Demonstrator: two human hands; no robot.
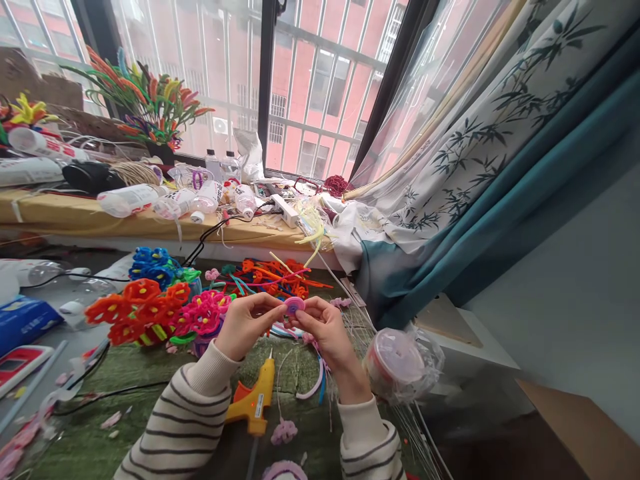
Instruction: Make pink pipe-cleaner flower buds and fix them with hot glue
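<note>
My left hand [246,323] and my right hand [327,330] meet above the green table mat [150,373], both pinching a small pink pipe-cleaner coil [294,305] between their fingertips. Both sleeves are cream with dark stripes. Just below the hands lies a yellow and orange glue gun [255,399], nozzle pointing away from me. Left of my left hand sit finished pipe-cleaner flowers in orange [135,305], pink [203,313] and blue [153,263].
Loose orange and teal pipe cleaners [273,275] lie behind the hands. A wrapped plastic tub [400,363] stands at the right by thin wires. Small pink pieces [283,432] dot the mat. Bottles [130,199], a power strip [285,210] and colourful stems [145,97] crowd the window sill.
</note>
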